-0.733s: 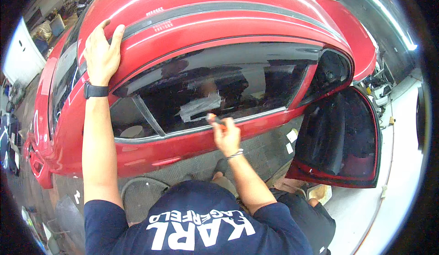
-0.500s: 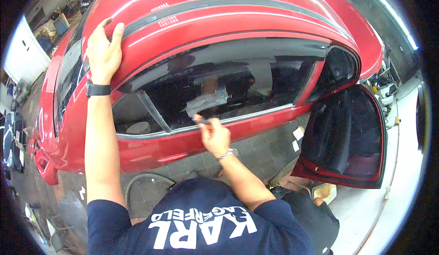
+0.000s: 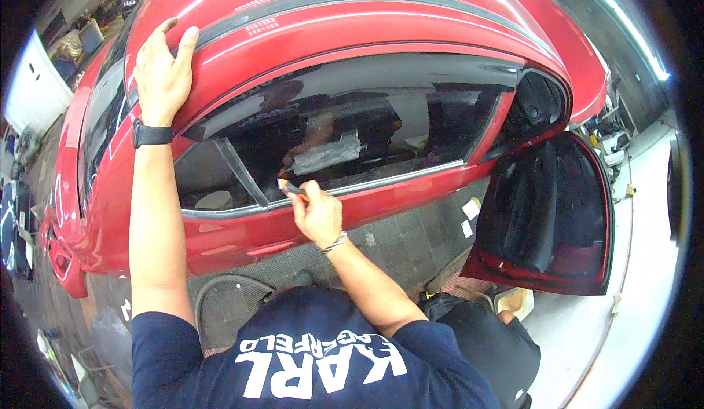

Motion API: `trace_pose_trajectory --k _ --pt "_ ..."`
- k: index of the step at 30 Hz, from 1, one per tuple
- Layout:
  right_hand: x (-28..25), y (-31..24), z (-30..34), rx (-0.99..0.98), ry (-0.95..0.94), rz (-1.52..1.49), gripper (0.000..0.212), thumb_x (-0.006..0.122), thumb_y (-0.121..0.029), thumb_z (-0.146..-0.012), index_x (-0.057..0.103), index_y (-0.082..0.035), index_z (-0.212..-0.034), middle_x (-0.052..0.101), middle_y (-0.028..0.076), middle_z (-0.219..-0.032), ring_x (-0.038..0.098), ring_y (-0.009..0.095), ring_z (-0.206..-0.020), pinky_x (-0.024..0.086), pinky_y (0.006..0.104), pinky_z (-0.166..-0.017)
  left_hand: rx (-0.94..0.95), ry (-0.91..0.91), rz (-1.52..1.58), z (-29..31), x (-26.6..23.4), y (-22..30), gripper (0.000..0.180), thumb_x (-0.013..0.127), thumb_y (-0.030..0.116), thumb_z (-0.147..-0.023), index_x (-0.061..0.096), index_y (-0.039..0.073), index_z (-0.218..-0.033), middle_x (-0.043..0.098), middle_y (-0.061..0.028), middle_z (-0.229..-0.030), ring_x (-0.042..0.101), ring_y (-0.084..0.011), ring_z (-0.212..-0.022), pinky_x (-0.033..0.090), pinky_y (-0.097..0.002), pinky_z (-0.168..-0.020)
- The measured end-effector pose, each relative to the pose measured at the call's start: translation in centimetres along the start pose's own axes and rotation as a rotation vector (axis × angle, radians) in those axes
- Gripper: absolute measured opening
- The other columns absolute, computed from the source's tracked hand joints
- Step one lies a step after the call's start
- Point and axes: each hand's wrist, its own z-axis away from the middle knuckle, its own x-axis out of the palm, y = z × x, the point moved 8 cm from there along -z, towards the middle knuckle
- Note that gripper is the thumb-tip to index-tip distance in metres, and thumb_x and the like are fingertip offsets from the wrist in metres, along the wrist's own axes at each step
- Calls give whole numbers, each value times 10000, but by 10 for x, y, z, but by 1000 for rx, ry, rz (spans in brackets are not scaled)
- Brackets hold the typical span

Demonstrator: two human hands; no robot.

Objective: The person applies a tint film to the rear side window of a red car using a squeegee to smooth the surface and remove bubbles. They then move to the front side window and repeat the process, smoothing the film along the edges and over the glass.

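Observation:
A red car body lies in front of me, with a long dark side window (image 3: pixel 411 115) above its red door (image 3: pixel 396 200). My left hand (image 3: pixel 163 71) rests, fingers apart, on the red roof edge (image 3: pixel 220 90) near the windshield and holds nothing. Gripped in my right hand (image 3: pixel 319 214) is a small hand tool (image 3: pixel 295 190), black and orange with a pale tip; its exact kind is unclear. The tip is at the lower part of the dark glass, beside the window divider (image 3: pixel 240 174). A grey rectangular patch (image 3: pixel 326 156) shows on the glass just beyond.
A detached dark panel with a red edge (image 3: pixel 546 222) stands at the right, near the white floor (image 3: pixel 587 321). A curved hose-like loop (image 3: pixel 220 288) lies on the tiled floor below the door. A white panel (image 3: pixel 37 90) stands at the far left.
My right hand has moved left and slightly down along the window's lower edge with the tool. My left hand stays on the roof edge. The whole view has shifted slightly.

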Motion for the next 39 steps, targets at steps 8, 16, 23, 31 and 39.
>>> trace_pose_trajectory --k 8,16,23,31,39 --pt "-100 111 -7 257 252 -181 222 730 -129 -927 550 -13 -983 610 19 -751 515 82 -671 448 268 -583 21 14 18 -2 -9 18 588 604 509 -953 593 54 -1326 625 -196 -1320 540 -371 -1271 387 -479 -1081" --pt "18 -45 -11 -103 -92 -26 283 754 -293 -878 576 -75 -909 623 170 -655 653 396 -617 501 479 -537 54 50 11 -1 -8 9 580 616 492 -953 597 39 -1316 635 -199 -1298 555 -378 -1249 399 -465 -1074" --pt "-119 121 -21 237 215 -207 261 763 -205 -906 562 -41 -940 576 12 -784 504 93 -705 441 267 -627 79 57 -2 -1 -20 27 564 626 455 -962 594 13 -1311 636 -224 -1287 579 -368 -1230 429 -444 -1059" --pt "-98 53 -36 207 184 -88 270 764 -226 -894 584 -28 -926 573 48 -797 499 121 -697 450 301 -636 84 68 -39 -3 -18 29 580 627 464 -958 587 15 -1324 630 -222 -1295 578 -366 -1232 424 -442 -1064" --pt "-96 76 -32 103 189 -65 294 778 -283 -887 604 -57 -962 632 74 -762 586 181 -642 499 326 -617 63 9 -21 -1 -16 18 567 619 459 -966 581 38 -1344 627 -215 -1305 565 -363 -1249 411 -439 -1076"
